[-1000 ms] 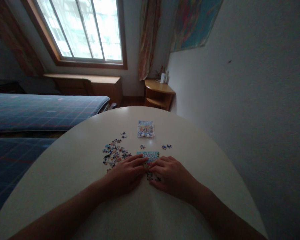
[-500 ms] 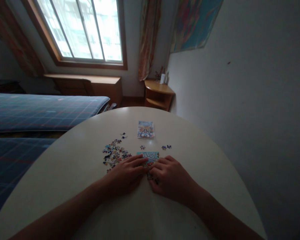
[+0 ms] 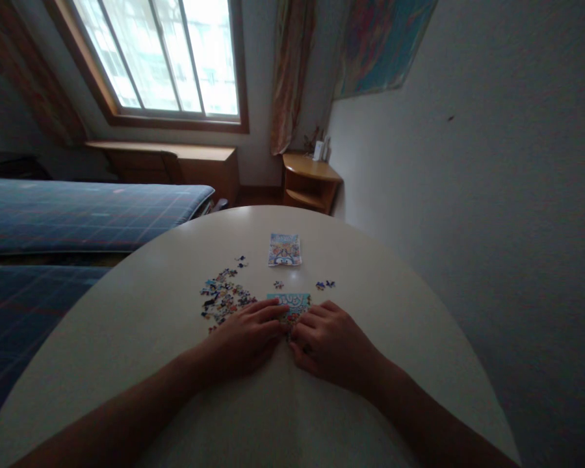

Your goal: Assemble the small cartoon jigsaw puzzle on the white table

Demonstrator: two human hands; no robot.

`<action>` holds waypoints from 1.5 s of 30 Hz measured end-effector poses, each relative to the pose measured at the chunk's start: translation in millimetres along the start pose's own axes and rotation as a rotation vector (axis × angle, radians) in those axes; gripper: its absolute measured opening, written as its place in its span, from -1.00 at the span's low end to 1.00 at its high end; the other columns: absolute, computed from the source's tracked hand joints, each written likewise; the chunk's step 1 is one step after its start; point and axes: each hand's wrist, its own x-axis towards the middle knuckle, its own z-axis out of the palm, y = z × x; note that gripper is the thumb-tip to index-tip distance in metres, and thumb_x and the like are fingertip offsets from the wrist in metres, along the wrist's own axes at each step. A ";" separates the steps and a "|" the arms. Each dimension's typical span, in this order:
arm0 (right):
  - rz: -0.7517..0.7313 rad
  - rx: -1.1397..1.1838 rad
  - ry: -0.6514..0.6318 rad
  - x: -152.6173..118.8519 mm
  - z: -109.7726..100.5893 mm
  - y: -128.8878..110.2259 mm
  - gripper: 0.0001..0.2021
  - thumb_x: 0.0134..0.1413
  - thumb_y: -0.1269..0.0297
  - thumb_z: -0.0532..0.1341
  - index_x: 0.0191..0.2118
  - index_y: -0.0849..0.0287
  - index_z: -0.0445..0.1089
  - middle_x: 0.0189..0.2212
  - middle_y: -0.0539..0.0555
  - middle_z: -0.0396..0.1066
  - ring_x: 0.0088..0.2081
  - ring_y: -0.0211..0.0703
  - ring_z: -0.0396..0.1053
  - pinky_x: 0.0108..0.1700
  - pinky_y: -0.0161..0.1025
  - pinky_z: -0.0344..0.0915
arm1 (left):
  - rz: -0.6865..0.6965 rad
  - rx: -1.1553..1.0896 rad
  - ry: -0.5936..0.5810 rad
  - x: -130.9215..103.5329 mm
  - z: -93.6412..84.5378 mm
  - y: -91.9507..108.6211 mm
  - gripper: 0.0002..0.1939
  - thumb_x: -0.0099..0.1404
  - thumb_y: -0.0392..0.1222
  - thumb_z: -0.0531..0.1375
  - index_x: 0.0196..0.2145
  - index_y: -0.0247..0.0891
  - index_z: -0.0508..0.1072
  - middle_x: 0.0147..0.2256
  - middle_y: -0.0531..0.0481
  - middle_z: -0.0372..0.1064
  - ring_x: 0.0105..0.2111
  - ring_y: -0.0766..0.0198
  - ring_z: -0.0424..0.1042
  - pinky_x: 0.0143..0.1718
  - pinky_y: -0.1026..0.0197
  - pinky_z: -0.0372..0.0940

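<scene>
A partly assembled jigsaw puzzle (image 3: 296,300) with a light-blue top lies on the table between my hands. My left hand (image 3: 256,331) rests over its left side, fingers stretched out and lying flat. At the lower right of the puzzle, my right hand (image 3: 329,344) has its fingers curled and its thumb tucked in. A small bit of a jigsaw piece (image 3: 307,349) shows between that thumb and the fingers; most of it is hidden. Loose jigsaw pieces (image 3: 224,296) are heaped beyond my left hand.
A printed picture sheet (image 3: 285,249) lies farther back on the round white table (image 3: 370,273). Single pieces lie at the puzzle's far side, one (image 3: 278,285) left and a pair (image 3: 325,285) right. A plaid bed (image 3: 88,218) is at the left, a wall at the right.
My right thumb and fingers have shifted slightly, and less of the pieces beneath them shows. My left hand stays nearly still on the puzzle. The view has tilted a little.
</scene>
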 end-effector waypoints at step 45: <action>0.024 0.318 -0.102 -5.8 4.6 13.1 -0.98 0.11 0.35 0.31 -0.34 0.10 0.46 -0.26 -0.01 0.53 -0.15 -0.17 0.44 -0.06 -0.19 0.16 | -0.107 -0.047 -0.004 -0.6 0.8 7.5 -0.67 0.32 -0.19 0.18 0.04 -0.18 0.33 0.20 -0.09 0.30 0.24 0.01 0.21 0.21 -0.13 0.19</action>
